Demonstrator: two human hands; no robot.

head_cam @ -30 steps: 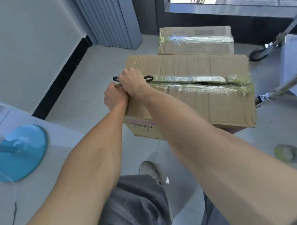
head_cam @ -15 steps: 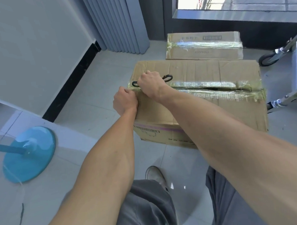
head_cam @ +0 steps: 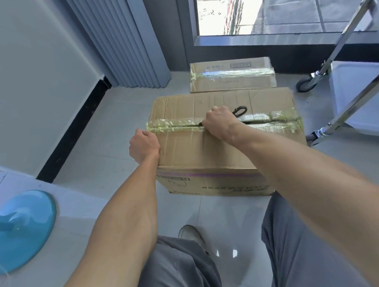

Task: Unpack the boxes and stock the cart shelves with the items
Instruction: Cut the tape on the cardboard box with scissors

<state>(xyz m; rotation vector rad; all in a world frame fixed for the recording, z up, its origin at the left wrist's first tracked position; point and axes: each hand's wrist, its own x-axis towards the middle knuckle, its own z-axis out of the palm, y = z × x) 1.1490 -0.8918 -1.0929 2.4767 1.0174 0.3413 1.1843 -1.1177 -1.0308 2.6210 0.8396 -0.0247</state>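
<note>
A large cardboard box [head_cam: 225, 150] is seen on the floor beside the cart [head_cam: 354, 94] — scissors [head_cam: 239, 111] are gripped by the right hand [head_cam: 220, 123] at the taped seam; the left hand [head_cam: 143, 145] is curled against the box's left edge, holding nothing visible.

It looked like a stockroom: taped cardboard boxes [head_cam: 225, 142] sat on tiled floor [head_cam: 94, 159] beside a steel cart [head_cam: 354, 90].

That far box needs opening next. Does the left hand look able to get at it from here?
Probably not without stepping closer: the left hand grips the near box at its left edge, and that box stands between the person and the far box.
</note>
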